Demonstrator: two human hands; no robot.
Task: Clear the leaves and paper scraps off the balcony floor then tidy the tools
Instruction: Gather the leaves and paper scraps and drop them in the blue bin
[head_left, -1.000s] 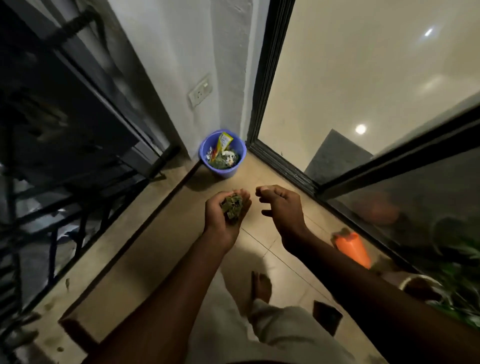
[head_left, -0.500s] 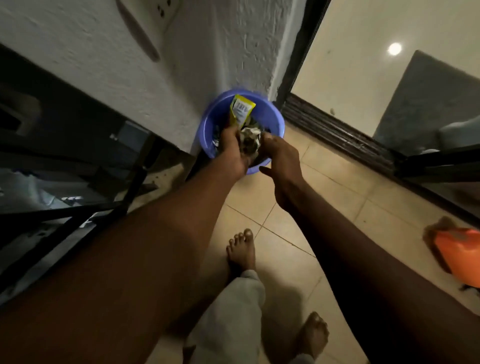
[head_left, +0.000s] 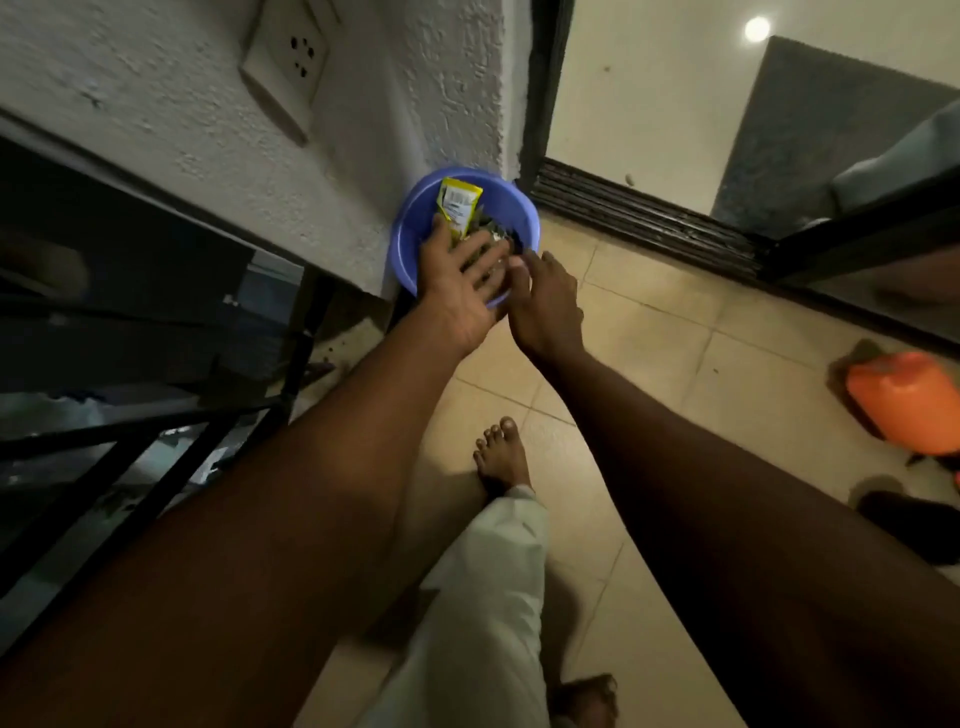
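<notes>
While your hands meet over the basin (head_left: 413, 223), the left hand (head_left: 460, 286) lies palm-up with fingers spread and released, gripping nothing, its fingertips over the litter (head_left: 493, 234) inside. Your right hand (head_left: 545, 306) sits just beside it at the basin's near rim, back to the camera. Its fingers reach loosely forward and nothing shows in them, though the palm is hidden. The leaves and paper scraps you are clearing lie in the basin at 12 o'clock, partly covered by your left fingers. A yellow packet (head_left: 460, 202) stands up out of them against the far wall of the basin.

The basin is pressed into the corner, touching the rough white wall (head_left: 156, 104). A socket (head_left: 285, 62) is set in that wall at 11 o'clock. At 1 o'clock the dark door track (head_left: 639, 218) runs off to the right, with a lit room behind it. At 9 o'clock the black railing (head_left: 156, 431) closes off the balcony edge. At 3 o'clock an orange container (head_left: 904, 400) lies on the floor (head_left: 649, 353), well apart from the basin, with a dark object (head_left: 914, 519) below it that is too dim to identify.

The floor is pale beige tile with thin joints. Your bare foot (head_left: 501, 457) and light trouser leg (head_left: 488, 597) stand between your forearms at 6 o'clock.
</notes>
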